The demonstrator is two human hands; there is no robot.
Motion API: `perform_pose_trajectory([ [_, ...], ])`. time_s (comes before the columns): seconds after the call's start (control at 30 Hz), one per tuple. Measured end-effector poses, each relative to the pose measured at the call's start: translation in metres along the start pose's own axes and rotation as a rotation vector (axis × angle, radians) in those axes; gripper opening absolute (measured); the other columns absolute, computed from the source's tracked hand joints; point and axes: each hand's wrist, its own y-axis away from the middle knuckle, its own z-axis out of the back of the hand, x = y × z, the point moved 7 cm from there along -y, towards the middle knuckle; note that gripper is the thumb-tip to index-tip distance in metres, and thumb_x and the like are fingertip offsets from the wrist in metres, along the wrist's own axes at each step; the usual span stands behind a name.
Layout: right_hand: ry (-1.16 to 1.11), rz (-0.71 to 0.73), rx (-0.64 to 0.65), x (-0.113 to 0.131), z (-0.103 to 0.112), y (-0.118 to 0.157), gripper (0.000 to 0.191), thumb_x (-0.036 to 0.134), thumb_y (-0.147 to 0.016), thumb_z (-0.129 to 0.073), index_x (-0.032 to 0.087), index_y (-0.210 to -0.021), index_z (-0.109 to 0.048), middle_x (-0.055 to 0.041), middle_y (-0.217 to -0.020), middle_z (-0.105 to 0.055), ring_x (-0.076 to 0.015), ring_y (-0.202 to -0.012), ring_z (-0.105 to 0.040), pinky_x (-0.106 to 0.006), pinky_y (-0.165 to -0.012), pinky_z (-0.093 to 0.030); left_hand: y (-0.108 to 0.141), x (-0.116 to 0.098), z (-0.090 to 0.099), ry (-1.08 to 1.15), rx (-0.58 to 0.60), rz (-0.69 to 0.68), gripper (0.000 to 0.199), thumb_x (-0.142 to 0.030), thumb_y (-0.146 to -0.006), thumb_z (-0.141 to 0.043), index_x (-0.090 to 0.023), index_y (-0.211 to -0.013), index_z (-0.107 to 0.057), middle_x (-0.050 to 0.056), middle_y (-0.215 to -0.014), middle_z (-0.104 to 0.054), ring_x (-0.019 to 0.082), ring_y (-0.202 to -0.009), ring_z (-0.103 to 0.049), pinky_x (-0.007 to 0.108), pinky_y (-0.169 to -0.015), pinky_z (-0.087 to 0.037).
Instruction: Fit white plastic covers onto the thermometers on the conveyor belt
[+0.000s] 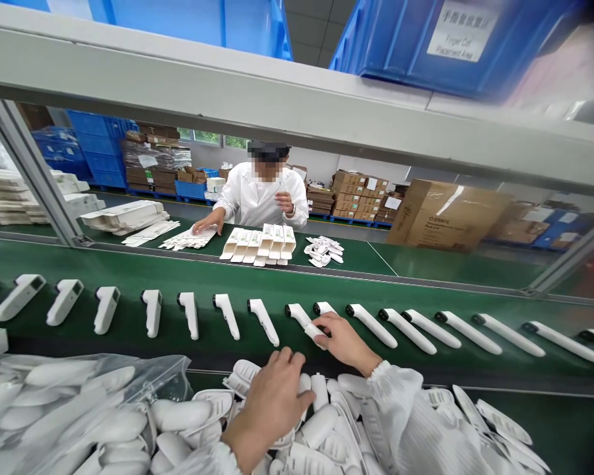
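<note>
My left hand is low over a heap of white plastic covers, its fingers bent and its thumb apart. Some covers show between thumb and fingers, none plainly gripped. On the green belt, my right hand pinches the lower end of a white handheld thermometer, where a pale cover piece shows at the fingertips. Another thermometer lies just behind these fingers, partly hidden. To the right, the closest neighbour is a thermometer with a black tip.
More thermometers lie spaced along the belt. A clear plastic bag of covers is at the left. Opposite, a person in a white coat works beside white boxes. Above runs a shelf beam carrying blue bins.
</note>
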Motion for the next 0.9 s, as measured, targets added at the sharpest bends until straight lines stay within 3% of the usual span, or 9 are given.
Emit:
perform_pose_trajectory([
  [0.07, 0.124, -0.026, -0.006, -0.012, -0.008, -0.003, 0.046, 0.007, -0.083, -0.058, 0.017, -0.127, -0.063, -0.0103, -0.122, -0.061, -0.0258, -0.110, -0.058, -0.032, -0.096, -0.044, 0.001, -0.009, -0.013, -0.143, 0.078, -0.020, 0.037, -0.029, -0.080, -0.062, -0.018, -0.116, -0.063, 0.014, -0.117, -0.061, 0.035, -0.114, -0.055, 0.046, -0.092, -0.048],
  [0.17, 0.307, -0.075, 0.026, -0.024, -0.021, -0.005, 0.062, 0.003, -0.086, -0.051, 0.014, -0.147, -0.044, -0.0147, -0.120, -0.062, -0.0276, -0.108, -0.060, -0.033, -0.094, -0.045, 0.000, -0.015, -0.024, -0.173, 0.091, -0.019, 0.040, -0.018, -0.078, -0.058, -0.012, -0.116, -0.063, 0.019, -0.117, -0.061, 0.037, -0.106, -0.060, 0.051, -0.091, -0.048],
  [0.37, 0.450, -0.106, 0.041, -0.027, -0.019, 0.001, 0.055, 0.005, -0.092, -0.047, 0.010, -0.147, -0.043, -0.0156, -0.104, -0.065, -0.0292, -0.100, -0.061, -0.034, -0.088, -0.048, -0.006, -0.009, -0.022, -0.139, 0.043, -0.001, 0.039, -0.012, -0.075, -0.048, -0.009, -0.111, -0.063, 0.019, -0.106, -0.065, 0.036, -0.098, -0.063, 0.047, -0.086, -0.049],
  [0.47, 0.460, -0.041, -0.042, -0.014, -0.003, 0.011, 0.050, 0.013, -0.095, -0.050, 0.011, -0.144, -0.047, -0.0184, -0.116, -0.060, -0.0330, -0.112, -0.054, -0.041, -0.097, -0.045, -0.007, -0.002, -0.013, -0.084, -0.004, 0.010, 0.035, -0.009, -0.079, -0.044, -0.014, -0.107, -0.063, 0.014, -0.102, -0.067, 0.030, -0.102, -0.062, 0.038, -0.083, -0.048],
  [0.53, 0.320, 0.040, -0.134, 0.003, 0.009, 0.018, 0.045, 0.020, -0.096, -0.052, 0.015, -0.141, -0.051, -0.0163, -0.128, -0.054, -0.0322, -0.119, -0.049, -0.043, -0.103, -0.041, -0.008, 0.002, -0.007, -0.046, -0.034, 0.006, 0.033, -0.006, -0.081, -0.042, -0.017, -0.104, -0.063, 0.010, -0.100, -0.067, 0.026, -0.100, -0.063, 0.034, -0.078, -0.046],
  [0.6, 0.028, 0.055, -0.100, 0.014, 0.012, 0.023, 0.037, 0.029, -0.100, -0.049, 0.019, -0.134, -0.058, -0.0116, -0.121, -0.059, -0.0269, -0.108, -0.056, -0.039, -0.096, -0.047, -0.007, 0.003, -0.001, -0.005, -0.060, -0.033, 0.028, -0.007, -0.086, -0.042, -0.021, -0.100, -0.062, 0.006, -0.100, -0.067, 0.022, -0.097, -0.063, 0.030, -0.077, -0.045],
  [0.67, -0.338, -0.013, 0.080, 0.021, 0.001, 0.025, 0.037, 0.044, -0.102, -0.045, 0.018, -0.117, -0.067, -0.0080, -0.101, -0.065, -0.0214, -0.087, -0.062, -0.033, -0.078, -0.054, -0.006, 0.002, 0.006, 0.038, -0.087, -0.088, 0.023, -0.011, -0.092, -0.041, -0.023, -0.096, -0.061, 0.002, -0.101, -0.067, 0.019, -0.097, -0.061, 0.028, -0.078, -0.045],
  [0.77, -0.821, -0.150, 0.365, 0.032, -0.023, 0.031, 0.055, 0.063, -0.098, -0.046, 0.014, -0.096, -0.070, -0.0070, -0.085, -0.064, -0.0188, -0.072, -0.062, -0.027, -0.058, -0.052, -0.001, -0.004, 0.019, 0.080, -0.186, -0.252, 0.023, -0.017, -0.099, -0.036, -0.024, -0.096, -0.058, 0.001, -0.100, -0.065, 0.017, -0.096, -0.058, 0.027, -0.078, -0.044],
  [0.9, -1.173, -0.241, 0.523, 0.040, -0.042, 0.034, 0.046, 0.057, -0.084, -0.072, 0.012, -0.089, -0.069, -0.0046, -0.075, -0.062, -0.0149, -0.062, -0.059, -0.026, -0.056, -0.052, 0.013, -0.012, 0.032, -0.043, -0.318, -0.559, 0.026, -0.011, -0.099, -0.032, -0.021, -0.099, -0.057, 0.003, -0.097, -0.061, 0.020, -0.094, -0.054, 0.030, -0.075, -0.045],
])
